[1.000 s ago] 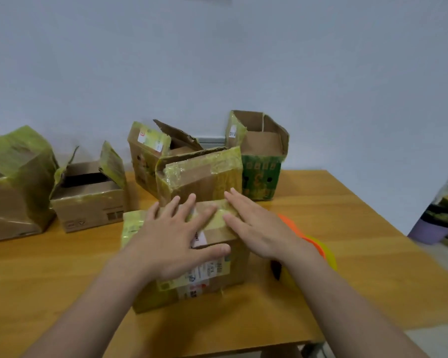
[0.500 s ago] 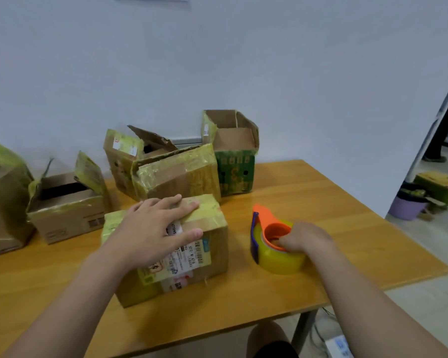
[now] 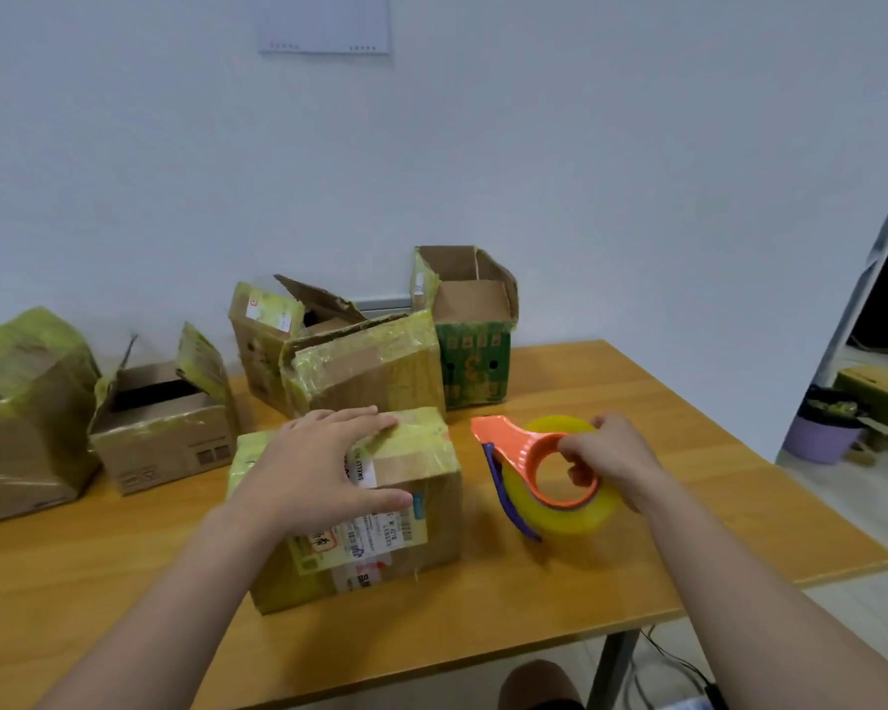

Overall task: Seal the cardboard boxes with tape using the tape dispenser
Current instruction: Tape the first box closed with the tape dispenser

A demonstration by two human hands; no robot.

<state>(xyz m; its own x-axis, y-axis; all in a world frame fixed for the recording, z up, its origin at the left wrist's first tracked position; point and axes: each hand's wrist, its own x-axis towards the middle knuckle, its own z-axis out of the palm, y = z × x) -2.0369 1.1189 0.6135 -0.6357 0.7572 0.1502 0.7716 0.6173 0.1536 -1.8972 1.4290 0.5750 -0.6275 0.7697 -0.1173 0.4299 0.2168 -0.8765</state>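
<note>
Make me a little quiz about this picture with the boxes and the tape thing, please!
1. True or false: the left hand lies flat on top of the nearest box.
2. Pick one: what does the right hand grip? A) the tape dispenser B) a pair of scissors C) a marker pen
3. Fill the gap: the green box at the back has its top flaps ____.

Key: 1 true; 2 A; 3 open.
</note>
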